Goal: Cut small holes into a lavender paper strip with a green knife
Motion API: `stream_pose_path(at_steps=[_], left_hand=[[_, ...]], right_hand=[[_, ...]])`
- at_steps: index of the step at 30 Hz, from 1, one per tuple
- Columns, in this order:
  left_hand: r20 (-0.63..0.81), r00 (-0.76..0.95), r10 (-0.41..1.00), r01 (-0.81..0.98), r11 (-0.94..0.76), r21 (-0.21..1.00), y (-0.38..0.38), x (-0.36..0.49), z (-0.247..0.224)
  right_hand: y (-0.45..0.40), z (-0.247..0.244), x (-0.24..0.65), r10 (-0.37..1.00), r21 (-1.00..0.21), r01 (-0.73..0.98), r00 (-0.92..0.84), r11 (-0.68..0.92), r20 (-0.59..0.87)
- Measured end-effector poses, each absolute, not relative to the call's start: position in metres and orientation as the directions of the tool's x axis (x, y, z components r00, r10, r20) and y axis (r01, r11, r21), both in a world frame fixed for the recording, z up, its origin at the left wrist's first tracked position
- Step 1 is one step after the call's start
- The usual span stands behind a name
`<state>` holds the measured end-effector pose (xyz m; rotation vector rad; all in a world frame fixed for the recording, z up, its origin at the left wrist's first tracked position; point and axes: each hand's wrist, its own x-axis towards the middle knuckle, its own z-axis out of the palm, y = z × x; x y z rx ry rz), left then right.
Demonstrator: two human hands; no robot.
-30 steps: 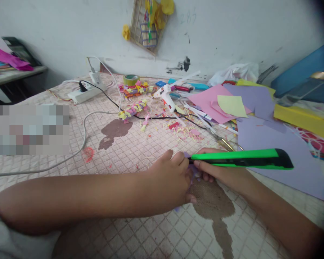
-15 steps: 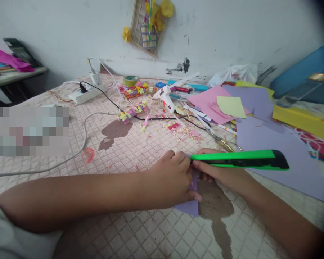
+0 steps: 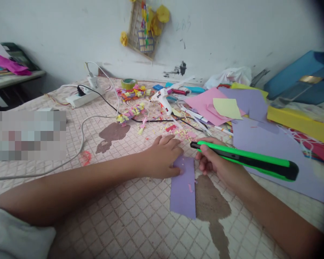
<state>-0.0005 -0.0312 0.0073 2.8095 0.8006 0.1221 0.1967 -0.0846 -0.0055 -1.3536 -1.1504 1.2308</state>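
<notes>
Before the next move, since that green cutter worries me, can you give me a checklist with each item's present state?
1. Green cutter held in the right hand: ok.
2. Left hand on the purple paper strip: ok, the thumb rests on it.
3. Cutter's nose pointing away from the left hand: not ok, it points toward the fingers.
4. Blade drawn in: cannot tell.
5. Strip free of scraps: not ok, pink bits lie on it.
6. Glue gun apart from the strip: ok, it lies farther back.

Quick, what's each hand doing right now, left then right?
Left hand: open, fingers spread, thumb on the purple paper strip.
Right hand: closed, holding the green cutter.
</notes>
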Motion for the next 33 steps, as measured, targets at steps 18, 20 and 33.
stream_pose_path(at_steps=[18, 20, 33], left_hand=[[0.253, 0.707, 0.661, 0.299, -0.603, 0.739, -0.033, 0.0, -0.001], [0.23, 0.707, 0.669, 0.252, -0.542, 0.802, -0.033, 0.0, -0.005], [0.21, 0.78, 0.589, 0.117, -0.466, 0.877, -0.036, -0.001, -0.006]], right_hand=[[-0.09, -0.012, 0.194, 0.995, -0.984, 0.158, 0.039, 0.087, 0.094], [-0.092, -0.015, 0.192, 0.993, -0.974, 0.202, 0.038, 0.101, 0.111], [-0.099, -0.007, 0.185, 0.989, -0.965, 0.221, 0.026, 0.138, 0.148]])
